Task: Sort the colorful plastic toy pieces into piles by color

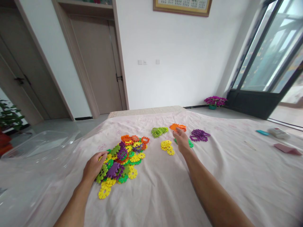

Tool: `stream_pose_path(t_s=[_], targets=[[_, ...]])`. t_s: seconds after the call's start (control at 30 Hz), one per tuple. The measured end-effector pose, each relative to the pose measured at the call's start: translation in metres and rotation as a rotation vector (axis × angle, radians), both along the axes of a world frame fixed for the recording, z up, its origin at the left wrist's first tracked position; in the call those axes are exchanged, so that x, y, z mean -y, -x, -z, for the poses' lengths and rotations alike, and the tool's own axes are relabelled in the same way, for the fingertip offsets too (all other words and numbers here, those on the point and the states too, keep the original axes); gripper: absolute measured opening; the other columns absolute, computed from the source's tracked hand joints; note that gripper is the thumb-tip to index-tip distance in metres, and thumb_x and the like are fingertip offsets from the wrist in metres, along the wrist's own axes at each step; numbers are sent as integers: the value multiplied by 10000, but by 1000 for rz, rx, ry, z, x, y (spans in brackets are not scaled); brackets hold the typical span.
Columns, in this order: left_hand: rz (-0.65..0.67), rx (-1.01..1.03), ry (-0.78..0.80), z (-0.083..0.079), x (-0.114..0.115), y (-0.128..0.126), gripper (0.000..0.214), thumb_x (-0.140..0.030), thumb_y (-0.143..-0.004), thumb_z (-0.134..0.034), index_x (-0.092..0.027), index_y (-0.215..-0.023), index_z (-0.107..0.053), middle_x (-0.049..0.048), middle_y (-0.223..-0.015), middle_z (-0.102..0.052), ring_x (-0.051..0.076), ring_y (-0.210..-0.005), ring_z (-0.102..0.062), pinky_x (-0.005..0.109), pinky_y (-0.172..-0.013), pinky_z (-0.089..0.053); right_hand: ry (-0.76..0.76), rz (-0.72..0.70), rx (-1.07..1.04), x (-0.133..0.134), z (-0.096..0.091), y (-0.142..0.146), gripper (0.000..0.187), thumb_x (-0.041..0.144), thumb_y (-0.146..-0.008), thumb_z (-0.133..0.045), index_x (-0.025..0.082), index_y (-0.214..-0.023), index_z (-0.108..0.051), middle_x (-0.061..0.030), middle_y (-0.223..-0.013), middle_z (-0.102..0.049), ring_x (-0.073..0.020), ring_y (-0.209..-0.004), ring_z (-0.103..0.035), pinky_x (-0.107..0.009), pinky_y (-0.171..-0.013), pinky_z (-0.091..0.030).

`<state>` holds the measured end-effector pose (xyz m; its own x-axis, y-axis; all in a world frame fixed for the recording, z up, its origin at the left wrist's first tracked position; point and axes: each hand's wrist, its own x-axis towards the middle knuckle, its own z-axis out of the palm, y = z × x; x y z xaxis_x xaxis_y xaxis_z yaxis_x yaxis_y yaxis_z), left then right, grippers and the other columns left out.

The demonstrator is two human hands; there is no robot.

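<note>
A mixed heap of plastic interlocking pieces (123, 157), in yellow, green, purple and orange, lies left of centre on the cloth. My left hand (93, 165) is at the heap's left edge, its fingers curled in against the pieces; what they grip, if anything, is hidden. Farther out, my right hand (181, 140) reaches to a small pile of orange pieces (174, 126), thumb and fingertips slightly apart just at its near side. Green discs (190, 143) show partly from behind this hand. Around it lie separate groups of yellow discs (167, 147), light green pieces (159, 131) and purple pieces (199, 135).
A pale cloth (151, 195) with folds covers the work surface. Clear plastic containers (40, 148) stand at the left. On the far right lie a blue item (262, 132), a white packet (278, 133) and a pink item (287, 149). Doors and a white wall are beyond.
</note>
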<state>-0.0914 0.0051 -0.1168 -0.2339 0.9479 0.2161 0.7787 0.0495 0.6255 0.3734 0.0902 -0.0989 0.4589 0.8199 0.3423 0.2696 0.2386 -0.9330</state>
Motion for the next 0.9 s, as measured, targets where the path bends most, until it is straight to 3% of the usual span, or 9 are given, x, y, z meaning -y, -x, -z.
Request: stream_pose_path(t_s=[0.1,0.27,0.47,0.57,0.7,0.9], targets=[[-2,-6,-10,1,-1,0,387,-486,-849,-453,-279,-1052,-710,-2,-1156,-717,212,-1090,-643,284,-921,-475,60,49,-43,1,0,-8,515,289,-711,-591,153,-1207,-623,-123,-1126,-691,-228,-986,-675,-315,-798,-553],[-1,4,-16,2,-2,2,396,-488,-847,-455,-275,-1060,-711,7,-1145,-721,215,-1082,-646,290,-924,-480,26,-28,-76,10,6,10,432,231,-710,-520,129,-1106,-659,-108,-984,-716,-214,-847,-702,-337,-744,-569],[20,-51,-42,-3,4,-8,395,-449,-865,-436,-252,-1097,-687,22,-1185,-700,199,-1114,-625,278,-942,-464,-80,-156,335,25,12,46,316,159,-727,-436,172,-895,-703,-69,-933,-710,-183,-784,-679,-348,-777,-536],[-11,-160,-54,-8,9,-24,402,-433,-881,-427,-238,-1138,-667,39,-1225,-676,210,-1141,-607,299,-966,-443,-173,-251,541,33,10,58,288,115,-717,-462,190,-843,-709,-53,-911,-705,-196,-868,-655,-348,-840,-501],[-55,-267,-43,-14,14,-56,421,-412,-911,-409,-214,-1220,-616,78,-1262,-647,228,-1182,-574,332,-993,-416,-227,-371,635,44,4,74,294,75,-736,-474,195,-865,-709,-50,-935,-698,-184,-870,-642,-311,-821,-492],[-49,-232,-160,-16,23,-104,441,-423,-934,-398,-199,-1266,-580,122,-1306,-590,261,-1241,-516,411,-1056,-379,-223,-562,755,67,-7,98,306,64,-789,-488,201,-949,-709,-43,-951,-689,-154,-834,-632,-255,-748,-478]])
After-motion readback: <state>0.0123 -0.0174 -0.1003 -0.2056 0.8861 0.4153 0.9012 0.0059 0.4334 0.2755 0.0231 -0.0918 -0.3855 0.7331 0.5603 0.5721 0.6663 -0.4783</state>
